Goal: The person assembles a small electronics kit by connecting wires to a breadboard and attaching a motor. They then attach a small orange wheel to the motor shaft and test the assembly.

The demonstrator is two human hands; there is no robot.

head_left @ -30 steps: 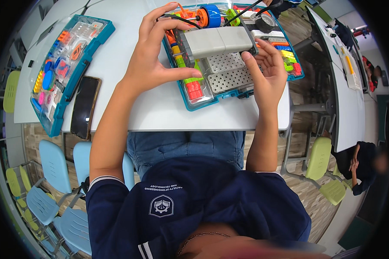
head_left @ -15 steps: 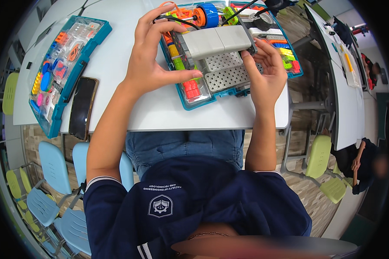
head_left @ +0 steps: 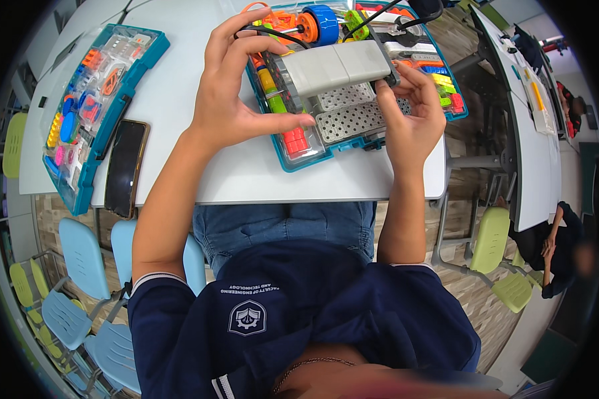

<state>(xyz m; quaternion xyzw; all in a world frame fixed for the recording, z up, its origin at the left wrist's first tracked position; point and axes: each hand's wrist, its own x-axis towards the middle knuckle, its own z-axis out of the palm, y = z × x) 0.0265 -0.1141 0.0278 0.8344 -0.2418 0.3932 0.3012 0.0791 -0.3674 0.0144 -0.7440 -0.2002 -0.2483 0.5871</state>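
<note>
Left hand [head_left: 229,106] curved wide at the near-left end of the grey-topped model [head_left: 339,64], thumb well apart from fingers, firmness of hold cannot be told; right hand [head_left: 414,116] closed in a pinch on its right end. Model, blue wheel [head_left: 325,25] at its far side, is above the teal-rimmed parts tray [head_left: 306,163] on the white bench [head_left: 236,183].

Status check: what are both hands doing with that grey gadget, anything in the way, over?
Right hand gripping grey gadget's right end. Left hand spread around left end, contact unclear. Teal parts case showing beneath; dark phone off left.
</note>
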